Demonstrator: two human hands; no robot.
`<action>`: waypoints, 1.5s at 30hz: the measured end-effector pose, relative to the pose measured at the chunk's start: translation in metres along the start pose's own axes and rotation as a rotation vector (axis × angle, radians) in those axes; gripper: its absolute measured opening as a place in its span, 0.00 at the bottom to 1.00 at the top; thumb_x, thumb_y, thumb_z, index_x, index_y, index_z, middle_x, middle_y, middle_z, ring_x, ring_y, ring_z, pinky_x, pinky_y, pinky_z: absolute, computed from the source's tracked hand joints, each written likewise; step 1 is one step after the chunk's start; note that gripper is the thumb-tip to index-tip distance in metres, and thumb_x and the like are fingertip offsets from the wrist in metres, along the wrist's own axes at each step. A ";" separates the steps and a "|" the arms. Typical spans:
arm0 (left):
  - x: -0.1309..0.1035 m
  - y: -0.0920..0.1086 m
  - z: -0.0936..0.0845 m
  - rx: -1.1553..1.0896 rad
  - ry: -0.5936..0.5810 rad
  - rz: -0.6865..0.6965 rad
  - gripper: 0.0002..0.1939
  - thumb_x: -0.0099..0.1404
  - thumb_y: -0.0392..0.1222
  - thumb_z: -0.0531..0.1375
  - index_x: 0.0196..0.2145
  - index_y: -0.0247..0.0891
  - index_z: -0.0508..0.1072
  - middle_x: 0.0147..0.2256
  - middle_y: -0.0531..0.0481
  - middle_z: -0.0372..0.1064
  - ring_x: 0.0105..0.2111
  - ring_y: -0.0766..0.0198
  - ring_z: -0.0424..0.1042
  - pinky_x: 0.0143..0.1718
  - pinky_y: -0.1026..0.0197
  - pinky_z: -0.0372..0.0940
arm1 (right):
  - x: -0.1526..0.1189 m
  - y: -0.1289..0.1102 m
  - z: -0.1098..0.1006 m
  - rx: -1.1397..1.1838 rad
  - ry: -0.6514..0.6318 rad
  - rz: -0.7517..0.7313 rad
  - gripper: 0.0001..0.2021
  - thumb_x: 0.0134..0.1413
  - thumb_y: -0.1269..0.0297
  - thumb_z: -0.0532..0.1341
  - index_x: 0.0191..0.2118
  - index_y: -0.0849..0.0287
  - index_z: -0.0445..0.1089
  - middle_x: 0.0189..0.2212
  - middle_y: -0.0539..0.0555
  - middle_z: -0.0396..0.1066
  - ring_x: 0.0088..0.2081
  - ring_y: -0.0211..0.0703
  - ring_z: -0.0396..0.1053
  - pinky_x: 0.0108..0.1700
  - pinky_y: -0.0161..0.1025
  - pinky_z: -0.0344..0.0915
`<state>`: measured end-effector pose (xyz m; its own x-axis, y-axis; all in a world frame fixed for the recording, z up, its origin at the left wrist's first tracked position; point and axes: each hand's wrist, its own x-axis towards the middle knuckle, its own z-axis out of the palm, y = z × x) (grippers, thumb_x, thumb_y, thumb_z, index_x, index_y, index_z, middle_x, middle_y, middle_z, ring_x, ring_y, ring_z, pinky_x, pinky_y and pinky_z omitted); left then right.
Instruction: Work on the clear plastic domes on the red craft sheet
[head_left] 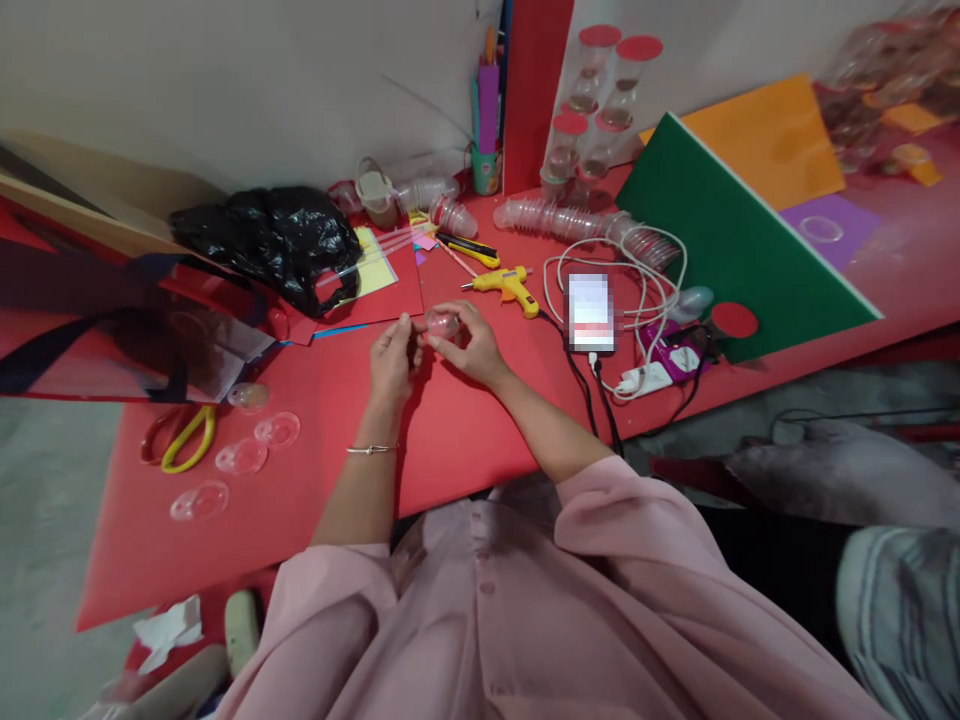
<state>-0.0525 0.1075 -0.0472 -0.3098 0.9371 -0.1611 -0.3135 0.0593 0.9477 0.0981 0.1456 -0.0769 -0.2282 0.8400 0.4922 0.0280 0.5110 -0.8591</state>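
Note:
Over the middle of the red table [465, 430], my right hand [474, 348] has its fingers wrapped round a small clear plastic cup [442, 324]. My left hand [395, 362] is closed beside the cup's left side, with thumb and fingertips pinched together; what they hold, if anything, is too small to make out. Just behind the hands lies a yellow glue gun [510, 288], its nozzle pointing left. Several clear plastic pieces, one of them a domed lid [277, 430], rest on the table at the left, beside yellow-handled scissors [187, 438].
A black plastic bag [277, 245] sits at the back left, near a yellow cutter [471, 250]. Stacked clear cups [551, 218] lie behind. On the right are a phone [591, 312], looping cables, and a leaning green board [720, 240].

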 end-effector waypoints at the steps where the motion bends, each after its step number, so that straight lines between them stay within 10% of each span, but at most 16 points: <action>1: 0.000 -0.003 0.000 -0.014 -0.012 -0.017 0.24 0.67 0.65 0.69 0.32 0.38 0.78 0.19 0.57 0.64 0.14 0.74 0.56 0.14 0.67 0.44 | 0.001 0.000 0.000 -0.017 -0.006 -0.045 0.21 0.61 0.50 0.70 0.55 0.52 0.73 0.53 0.57 0.74 0.55 0.51 0.72 0.62 0.51 0.69; 26: 0.002 -0.006 -0.011 -0.113 -0.122 -0.048 0.24 0.66 0.65 0.70 0.31 0.39 0.77 0.18 0.56 0.64 0.14 0.73 0.54 0.14 0.67 0.43 | 0.001 0.010 0.003 -0.058 -0.081 -0.094 0.18 0.64 0.54 0.71 0.57 0.47 0.74 0.56 0.55 0.75 0.61 0.52 0.72 0.67 0.54 0.67; 34: -0.004 -0.011 -0.004 -0.104 -0.115 -0.072 0.21 0.51 0.48 0.81 0.35 0.39 0.77 0.22 0.59 0.69 0.16 0.76 0.57 0.17 0.70 0.49 | -0.004 0.007 0.004 -0.176 0.031 -0.036 0.18 0.63 0.51 0.69 0.55 0.50 0.73 0.55 0.59 0.70 0.59 0.54 0.69 0.64 0.55 0.68; 45: -0.004 -0.012 -0.009 -0.077 -0.219 0.001 0.22 0.54 0.54 0.81 0.37 0.37 0.82 0.26 0.55 0.70 0.22 0.74 0.62 0.21 0.71 0.58 | 0.004 -0.007 -0.026 -0.037 -0.033 0.083 0.17 0.68 0.47 0.63 0.54 0.49 0.79 0.48 0.54 0.72 0.38 0.42 0.67 0.46 0.44 0.71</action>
<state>-0.0552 0.1000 -0.0602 -0.1110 0.9899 -0.0887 -0.3837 0.0396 0.9226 0.1227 0.1498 -0.0649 -0.2552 0.8736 0.4144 0.0842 0.4471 -0.8905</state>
